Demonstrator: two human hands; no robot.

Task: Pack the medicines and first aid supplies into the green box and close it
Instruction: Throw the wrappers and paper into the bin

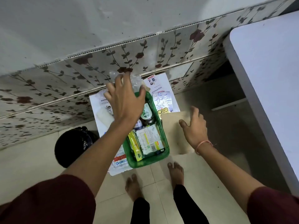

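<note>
The green box [166,148] sits on a white sheet [163,81] on the floor by the wall. Inside it lie a brown antiseptic bottle [146,114], a white medicine carton [149,139] and a yellow pack [135,145]. My left hand [124,101] hovers over the box's far end, fingers spread around a crinkled clear plastic packet [135,81]. My right hand [194,126] rests open on a tan cardboard piece [172,131] right of the box. Silver blister strips [162,100] and a gold strip [164,111] lie beyond the cardboard.
A white soap-like bar [104,116] and a bandage pack [119,160] lie left of the box. A black bag [72,146] stands on the floor at the left. A white table [267,81] fills the right side. My bare feet [175,173] stand just behind the box.
</note>
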